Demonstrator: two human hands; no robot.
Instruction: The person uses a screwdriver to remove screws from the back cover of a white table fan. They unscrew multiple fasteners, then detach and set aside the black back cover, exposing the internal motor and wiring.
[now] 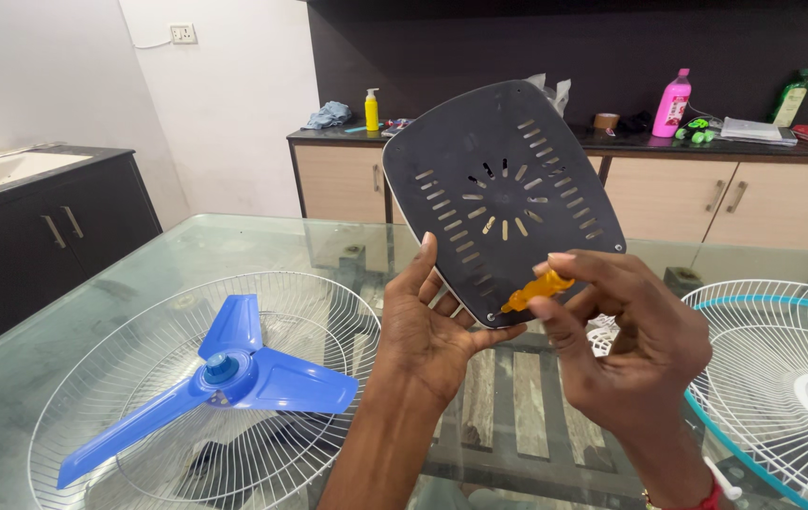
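My left hand (432, 326) holds up a dark, slotted plastic panel (500, 189) by its lower edge, tilted towards me. My right hand (626, 335) grips a small screwdriver with an orange handle (538, 289), its tip at the panel's lower corner. Below left, a blue three-blade fan propeller (225, 373) lies inside a white wire fan grille (196, 378) on the glass table (234, 241).
A second white wire grille with a teal rim (786, 368) lies at the right. Behind the table stands a cabinet counter (706, 189) carrying a yellow bottle (371, 110), a pink bottle (673, 104), a green bottle and books. A dark cabinet (45, 236) is at the left.
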